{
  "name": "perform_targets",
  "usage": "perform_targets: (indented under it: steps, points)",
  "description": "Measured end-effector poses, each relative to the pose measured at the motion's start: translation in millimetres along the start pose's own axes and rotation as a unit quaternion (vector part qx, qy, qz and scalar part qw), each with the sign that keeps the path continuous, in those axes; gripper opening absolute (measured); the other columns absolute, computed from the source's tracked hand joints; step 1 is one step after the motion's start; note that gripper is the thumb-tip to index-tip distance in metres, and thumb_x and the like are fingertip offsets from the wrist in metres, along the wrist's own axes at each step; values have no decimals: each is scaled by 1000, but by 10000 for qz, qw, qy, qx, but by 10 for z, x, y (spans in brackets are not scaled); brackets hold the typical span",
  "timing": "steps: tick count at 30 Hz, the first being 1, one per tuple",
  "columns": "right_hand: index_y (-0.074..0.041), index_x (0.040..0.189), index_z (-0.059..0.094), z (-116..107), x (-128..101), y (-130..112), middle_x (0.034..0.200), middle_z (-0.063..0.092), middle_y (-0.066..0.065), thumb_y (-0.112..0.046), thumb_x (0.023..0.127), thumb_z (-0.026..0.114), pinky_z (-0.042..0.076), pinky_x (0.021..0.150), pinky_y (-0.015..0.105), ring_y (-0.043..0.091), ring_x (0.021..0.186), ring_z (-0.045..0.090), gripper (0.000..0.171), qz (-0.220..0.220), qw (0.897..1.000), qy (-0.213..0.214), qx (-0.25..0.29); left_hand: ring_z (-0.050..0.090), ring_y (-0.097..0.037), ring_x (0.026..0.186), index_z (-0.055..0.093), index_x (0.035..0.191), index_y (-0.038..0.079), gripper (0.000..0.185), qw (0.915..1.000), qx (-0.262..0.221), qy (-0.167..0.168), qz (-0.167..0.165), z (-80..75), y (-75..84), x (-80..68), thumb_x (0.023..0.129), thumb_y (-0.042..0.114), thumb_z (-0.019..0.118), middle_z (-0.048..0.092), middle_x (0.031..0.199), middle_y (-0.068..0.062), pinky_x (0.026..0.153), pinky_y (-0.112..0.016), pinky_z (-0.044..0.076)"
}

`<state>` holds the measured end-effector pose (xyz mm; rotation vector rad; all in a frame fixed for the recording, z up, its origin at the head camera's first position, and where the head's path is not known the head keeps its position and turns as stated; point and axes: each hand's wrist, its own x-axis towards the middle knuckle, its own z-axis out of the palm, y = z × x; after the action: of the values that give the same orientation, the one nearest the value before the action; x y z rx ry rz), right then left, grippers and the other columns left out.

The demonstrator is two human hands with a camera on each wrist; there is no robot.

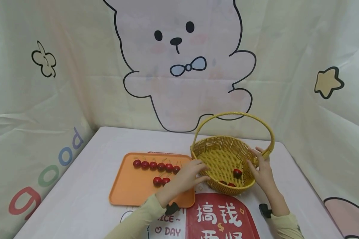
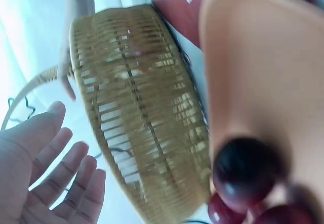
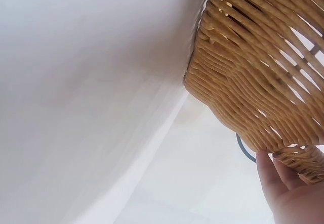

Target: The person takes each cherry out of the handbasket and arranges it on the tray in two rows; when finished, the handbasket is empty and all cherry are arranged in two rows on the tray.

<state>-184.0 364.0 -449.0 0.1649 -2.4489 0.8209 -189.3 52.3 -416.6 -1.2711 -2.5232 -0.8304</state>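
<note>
A yellow woven basket (image 1: pixel 218 149) with a tall arched handle (image 1: pixel 236 114) stands right of an orange tray (image 1: pixel 128 192). At the basket's left rim is my left hand (image 1: pixel 188 174), its fingers loosely spread and nothing between them in the left wrist view. My right hand (image 1: pixel 263 172) holds the right rim near the handle's base; in the right wrist view its fingertips (image 3: pixel 266 166) touch the weave there. Inside the basket lies a dark red cherry (image 1: pixel 237 173), with others partly hidden by the front wall. Several stemmed cherries (image 1: pixel 153 165) line the tray in two rows.
Under the tray and basket lies a white table cover (image 1: pixel 89 172) with a red printed patch (image 1: pixel 221 212) in front. Fabric walls with cartoon drawings enclose the back and both sides. Each wrist wears a dark band (image 1: pixel 265 210).
</note>
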Motion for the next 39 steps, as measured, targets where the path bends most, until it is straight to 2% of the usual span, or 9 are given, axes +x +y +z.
perform_targets:
  steps: [2, 8, 16, 21, 29, 39]
  points:
    - [-11, 136, 42, -6, 1, -2, 140, 26, 22, -3, 89, 59, 41, 76, 68, 45, 112, 45, 50, -6, 10000, 7, -9, 55, -9, 98, 64, 109, 14, 29, 9999, 109, -56, 80, 52, 64, 80, 87, 32, 64, 61, 104, 2, 85, -19, 46]
    - [-12, 136, 43, -11, -8, -16, 140, 26, 21, -5, 89, 59, 41, 79, 68, 45, 114, 44, 50, 66, 10000, -13, 10, 56, -8, 100, 63, 114, 15, 31, 9996, 165, -241, 53, 213, 193, 316, 87, 31, 65, 63, 106, 3, 86, -17, 45]
    - [-13, 135, 43, 6, -23, -25, 141, 26, 20, -7, 89, 60, 43, 79, 65, 44, 115, 44, 50, 118, 9999, -28, -30, 56, -4, 102, 62, 116, 17, 31, 9972, -66, -744, -107, 405, 274, 574, 88, 30, 64, 61, 111, 6, 86, -14, 44]
    - [-13, 135, 43, 7, -23, -8, 141, 26, 20, -6, 88, 61, 45, 76, 64, 44, 114, 45, 50, 55, 10000, -4, -25, 55, -2, 104, 62, 116, 18, 31, 9947, 29, -994, -253, 513, 297, 712, 88, 31, 64, 61, 113, 9, 87, -14, 44]
    - [-14, 136, 42, 8, -19, -3, 141, 26, 20, -6, 89, 60, 45, 75, 64, 45, 113, 45, 51, 37, 10000, -32, -30, 56, 0, 94, 64, 114, 21, 30, 9914, 256, -1215, -423, 704, 280, 900, 85, 30, 67, 61, 108, 9, 75, -12, 44]
    - [-13, 135, 43, 11, -26, -3, 139, 27, 21, -5, 88, 60, 45, 74, 64, 44, 111, 46, 51, 4, 10000, 20, -52, 55, -1, 101, 61, 120, 22, 40, 9814, 299, -1768, -684, 890, 255, 1104, 82, 27, 70, 61, 114, 9, 82, -13, 44]
